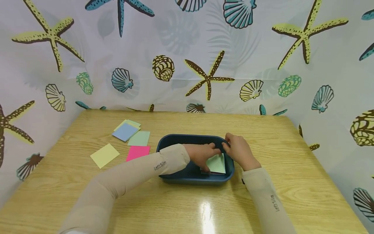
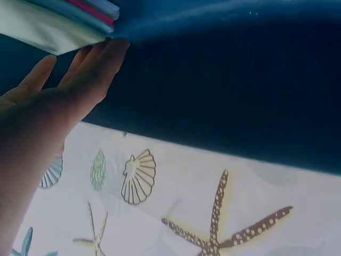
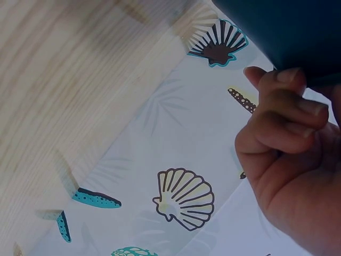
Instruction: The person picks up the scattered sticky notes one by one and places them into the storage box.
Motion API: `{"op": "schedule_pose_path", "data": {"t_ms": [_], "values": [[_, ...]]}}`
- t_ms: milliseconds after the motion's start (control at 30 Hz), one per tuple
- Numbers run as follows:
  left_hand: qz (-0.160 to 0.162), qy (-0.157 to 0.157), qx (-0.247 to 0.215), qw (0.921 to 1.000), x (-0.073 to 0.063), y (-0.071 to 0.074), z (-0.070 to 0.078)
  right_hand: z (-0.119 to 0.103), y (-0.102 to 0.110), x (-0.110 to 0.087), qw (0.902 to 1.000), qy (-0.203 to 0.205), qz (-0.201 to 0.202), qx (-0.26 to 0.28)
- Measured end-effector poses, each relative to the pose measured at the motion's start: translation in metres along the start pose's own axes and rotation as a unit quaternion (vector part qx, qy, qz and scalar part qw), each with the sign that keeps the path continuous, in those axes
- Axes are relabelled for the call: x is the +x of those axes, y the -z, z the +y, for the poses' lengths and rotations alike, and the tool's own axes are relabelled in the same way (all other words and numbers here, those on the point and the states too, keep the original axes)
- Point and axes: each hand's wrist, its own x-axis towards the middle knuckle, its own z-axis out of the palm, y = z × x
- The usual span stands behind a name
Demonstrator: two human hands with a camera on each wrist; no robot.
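A dark blue oblong bin [image 1: 181, 175] stands on the table, with a small stack of square paper notes [image 1: 217, 164] at its right end. Pale green is the top note; pink and blue edges show in the left wrist view. My left hand [image 1: 201, 155] reaches into the bin, its fairly straight fingers and thumb spread at the left and far edges of the stack, fingertips touching it. At the bin's right end my right hand [image 1: 239, 151] grips the rim, thumb inside and curled fingers outside; the right wrist view shows those fingers against the bin wall [image 3: 298, 37].
Left of the bin lie loose square notes: a pink one [image 1: 138, 152] partly behind my left sleeve, a yellow one [image 1: 104, 155], a green one [image 1: 139, 138], and a blue one [image 1: 125, 131] overlapping others. A patterned curtain [image 1: 181, 39] encloses the wooden table [image 1: 163, 208].
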Motion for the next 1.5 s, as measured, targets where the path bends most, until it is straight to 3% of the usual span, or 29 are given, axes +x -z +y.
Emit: {"op": "schedule_pose_path", "data": {"t_ms": [100, 200, 333, 433, 533, 633, 733, 800, 833, 1000, 1100, 1233, 1333, 1500], "values": [[0.008, 0.003, -0.015, 0.9998, -0.010, 0.004, -0.001, -0.001, -0.001, 0.000, 1.0000, 0.001, -0.003, 0.002], [0.035, 0.002, -0.049, 0.9982, -0.026, 0.011, -0.005, -0.003, -0.001, 0.001, 1.0000, 0.001, -0.002, 0.004], [0.105, 0.002, -0.099, 0.9895, -0.057, 0.022, -0.019, -0.004, -0.001, 0.002, 1.0000, 0.003, 0.005, 0.003], [0.174, 0.034, -0.118, 0.9772, -0.083, 0.027, -0.037, -0.003, -0.001, 0.002, 0.9999, 0.005, 0.009, -0.002], [0.252, 0.100, -0.124, 0.9544, -0.109, 0.026, -0.065, -0.002, -0.001, 0.001, 1.0000, 0.000, 0.004, -0.001], [0.321, 0.184, -0.157, 0.9155, -0.134, 0.019, -0.102, -0.002, 0.000, 0.001, 0.9999, -0.010, -0.004, 0.003], [0.354, 0.262, -0.206, 0.8738, -0.156, 0.005, -0.141, -0.002, 0.002, -0.001, 0.9998, -0.018, -0.007, 0.006], [0.350, 0.307, -0.214, 0.8586, -0.168, -0.008, -0.164, -0.002, 0.002, -0.002, 0.9998, -0.020, -0.007, 0.005], [0.340, 0.328, -0.213, 0.8555, -0.173, -0.015, -0.175, -0.003, 0.002, -0.002, 0.9998, -0.019, -0.007, 0.006], [0.255, 0.402, -0.186, 0.8591, -0.193, -0.046, -0.208, -0.006, 0.001, 0.000, 0.9999, -0.006, -0.009, 0.005], [0.221, 0.422, -0.179, 0.8605, -0.194, -0.055, -0.213, -0.005, 0.001, -0.001, 1.0000, -0.001, -0.004, 0.004], [0.199, 0.430, -0.180, 0.8622, -0.191, -0.055, -0.212, -0.004, 0.002, -0.003, 1.0000, 0.002, 0.005, 0.004], [0.186, 0.439, -0.187, 0.8591, -0.190, -0.054, -0.211, -0.004, 0.002, -0.003, 1.0000, 0.002, 0.005, 0.007], [0.173, 0.462, -0.201, 0.8463, -0.192, -0.059, -0.213, -0.006, -0.001, -0.002, 0.9999, 0.005, 0.000, 0.011]]}}
